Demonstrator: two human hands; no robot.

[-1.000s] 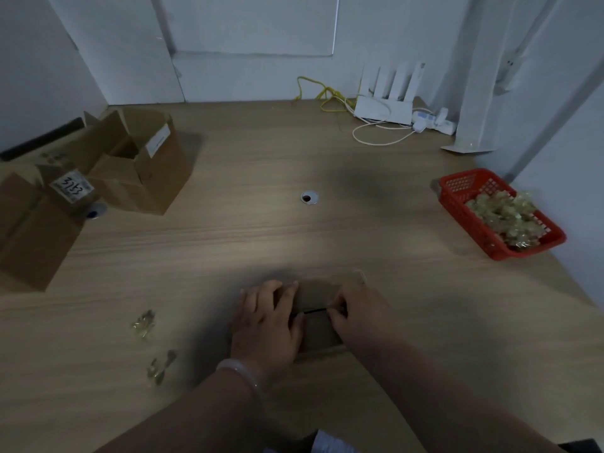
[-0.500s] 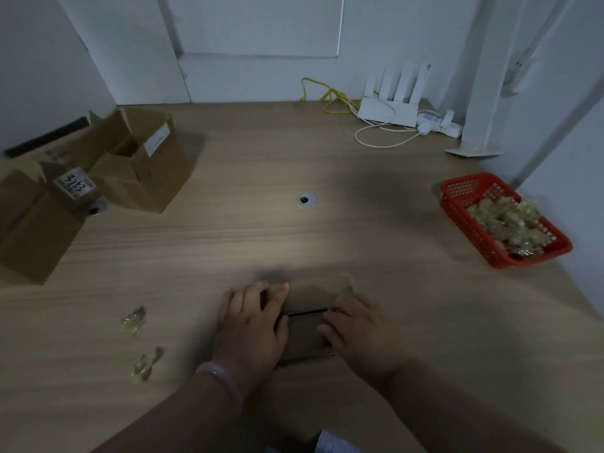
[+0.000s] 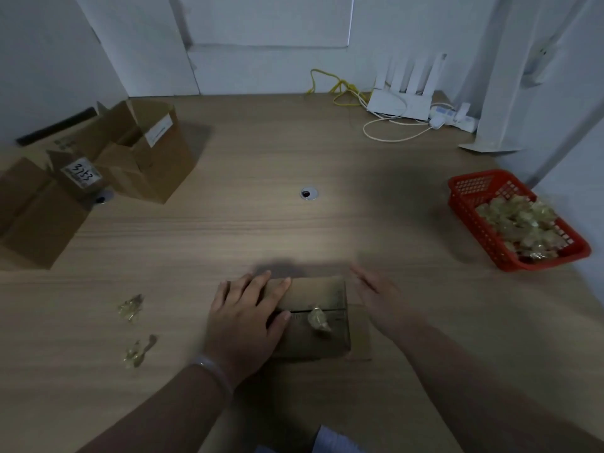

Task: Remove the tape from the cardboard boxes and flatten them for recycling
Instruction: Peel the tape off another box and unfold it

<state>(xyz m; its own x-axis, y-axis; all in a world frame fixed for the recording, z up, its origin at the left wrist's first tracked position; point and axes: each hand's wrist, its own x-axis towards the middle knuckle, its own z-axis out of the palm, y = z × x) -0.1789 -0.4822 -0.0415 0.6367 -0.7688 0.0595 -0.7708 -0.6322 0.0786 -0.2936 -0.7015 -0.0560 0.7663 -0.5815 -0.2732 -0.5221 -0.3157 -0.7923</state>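
A small brown cardboard box lies on the wooden table near the front edge. A crumpled wad of clear tape rests on its top by the seam. My left hand lies flat on the box's left part, fingers spread, pressing it down. My right hand hovers just right of the box, fingers apart and blurred, with nothing in it. Two other open cardboard boxes stand at the far left, one behind and one with a handwritten label in front.
A red basket holding several tape wads sits at the right. Two tape scraps lie left of my hands. A white router with cables and a power strip stand at the back; a cable hole marks mid-table.
My right hand has let go of the box and swung off to the right. A wad of tape now lies on the box top. My left hand stays on the box.
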